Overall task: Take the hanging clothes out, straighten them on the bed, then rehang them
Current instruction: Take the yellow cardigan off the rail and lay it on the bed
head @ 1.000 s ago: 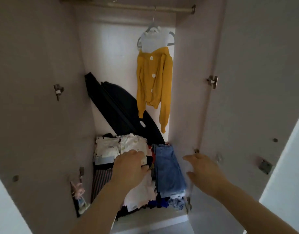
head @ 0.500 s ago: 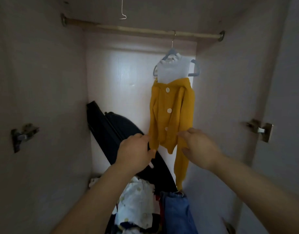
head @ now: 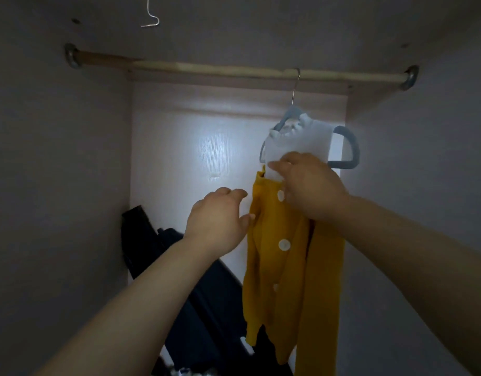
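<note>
Yellow cardigan with white top, on blue hanger hooked over wardrobe rod: take-out step beginning; your left hand loosely curled, empty, beside it, right hand over the collar, grip unclear; next, unhook hanger.

I am finding no writing, label, brand, number or sign that can be read. I am seeing none on the yellow cardigan, the white top, the blue hanger or the wardrobe wall.
</note>
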A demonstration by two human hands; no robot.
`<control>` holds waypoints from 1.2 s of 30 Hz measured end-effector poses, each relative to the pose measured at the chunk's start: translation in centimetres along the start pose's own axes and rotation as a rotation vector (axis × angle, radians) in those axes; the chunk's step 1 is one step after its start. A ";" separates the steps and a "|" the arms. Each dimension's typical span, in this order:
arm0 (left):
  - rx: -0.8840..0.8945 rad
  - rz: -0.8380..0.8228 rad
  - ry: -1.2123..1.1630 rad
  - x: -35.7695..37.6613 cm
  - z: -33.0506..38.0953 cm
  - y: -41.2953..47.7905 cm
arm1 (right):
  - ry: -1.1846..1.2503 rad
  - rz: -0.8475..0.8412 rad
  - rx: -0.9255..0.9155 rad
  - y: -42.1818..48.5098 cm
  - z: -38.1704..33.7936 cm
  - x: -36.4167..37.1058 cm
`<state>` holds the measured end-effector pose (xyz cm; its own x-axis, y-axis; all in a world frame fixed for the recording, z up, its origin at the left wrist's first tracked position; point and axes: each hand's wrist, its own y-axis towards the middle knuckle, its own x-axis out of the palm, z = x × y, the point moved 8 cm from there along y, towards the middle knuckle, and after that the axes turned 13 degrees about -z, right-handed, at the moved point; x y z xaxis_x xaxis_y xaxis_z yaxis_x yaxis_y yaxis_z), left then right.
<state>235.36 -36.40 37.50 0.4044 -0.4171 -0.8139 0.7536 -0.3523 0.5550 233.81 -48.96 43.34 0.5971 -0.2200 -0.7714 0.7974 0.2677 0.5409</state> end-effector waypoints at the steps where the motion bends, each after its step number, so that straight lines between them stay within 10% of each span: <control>1: 0.005 0.017 0.004 -0.1 -0.3 1.0 | -0.024 0.032 -0.002 1.3 0.5 -0.2; 9: 0.068 0.088 0.025 -0.5 -2.6 8.1 | -0.270 0.137 0.141 10.1 5.8 -0.4; 21: 0.148 0.130 -0.030 0.8 -5.5 13.6 | 0.028 0.352 0.427 13.3 12.8 0.1; 36: 0.083 0.497 0.032 -5.9 -7.3 12.7 | 0.334 0.622 -0.013 16.1 7.7 -0.6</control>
<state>246.31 -32.23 48.09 0.7202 -0.5261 -0.4522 0.4230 -0.1836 0.8873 247.00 -51.72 55.05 0.8815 0.2763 -0.3829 0.3143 0.2618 0.9125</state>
